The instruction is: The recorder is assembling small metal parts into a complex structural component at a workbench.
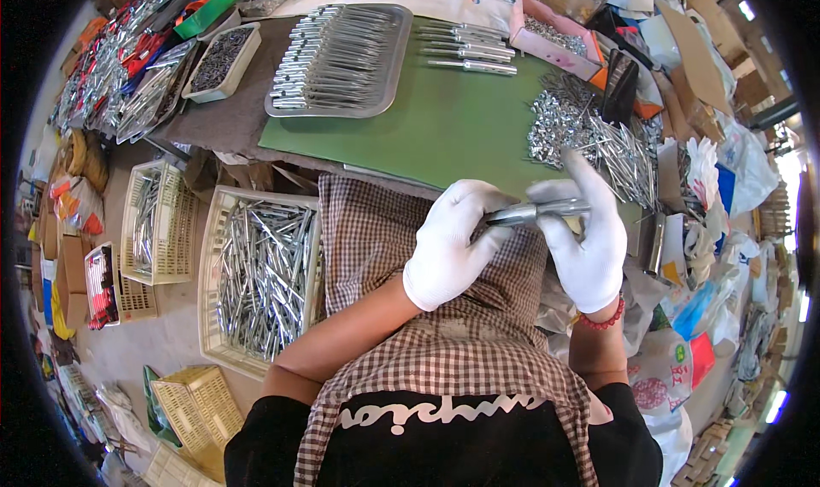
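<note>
Between my white-gloved hands, above my checked apron, is a shiny rod-like metal piece (515,215) with a rounded body. My left hand (453,246) pinches its left end between thumb and fingers. My right hand (589,249) grips the right part, with one finger raised and slightly blurred; the glove hides some of the piece. On the green work surface (453,137) ahead, a metal tray (391,90) bears rows of slim pointed metal tools (335,60). A short row of similar tools (468,47) lies right of the tray.
Loose small metal parts (555,124) and thin rods (628,158) are heaped at the right, beside a pink box (559,58) of small pieces. A cream crate (207,273) full of metal pieces stands at my left. A small bin (241,75) of dark parts sits left of the tray.
</note>
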Demonstrator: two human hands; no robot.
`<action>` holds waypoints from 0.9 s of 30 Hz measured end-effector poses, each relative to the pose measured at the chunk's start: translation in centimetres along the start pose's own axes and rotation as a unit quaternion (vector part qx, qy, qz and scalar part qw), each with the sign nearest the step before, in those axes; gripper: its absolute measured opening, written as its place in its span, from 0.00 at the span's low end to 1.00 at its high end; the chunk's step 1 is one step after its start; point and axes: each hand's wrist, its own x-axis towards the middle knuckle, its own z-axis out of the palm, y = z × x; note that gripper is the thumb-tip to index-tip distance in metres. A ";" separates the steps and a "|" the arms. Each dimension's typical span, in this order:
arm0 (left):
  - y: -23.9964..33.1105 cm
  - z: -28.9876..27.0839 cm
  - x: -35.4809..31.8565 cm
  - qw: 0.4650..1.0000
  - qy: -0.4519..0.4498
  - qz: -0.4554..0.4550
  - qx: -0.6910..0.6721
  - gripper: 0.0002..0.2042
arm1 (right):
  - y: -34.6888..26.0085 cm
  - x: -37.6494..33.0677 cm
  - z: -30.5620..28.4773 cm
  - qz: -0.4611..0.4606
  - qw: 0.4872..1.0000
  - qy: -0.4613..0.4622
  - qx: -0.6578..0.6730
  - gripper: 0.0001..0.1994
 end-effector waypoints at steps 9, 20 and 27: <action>-0.5 -0.5 0.0 0.998 0.009 -0.017 -0.055 0.13 | 0.6 1.5 0.5 -0.112 0.985 -0.016 -0.126 0.24; -3.0 -2.1 0.0 0.989 0.112 -0.053 -0.078 0.23 | -1.7 3.8 -0.3 -0.104 0.986 0.091 -0.097 0.11; -2.7 -4.5 0.7 0.965 0.175 -0.147 -0.131 0.18 | 0.7 6.9 -1.2 0.004 0.991 0.129 -0.030 0.09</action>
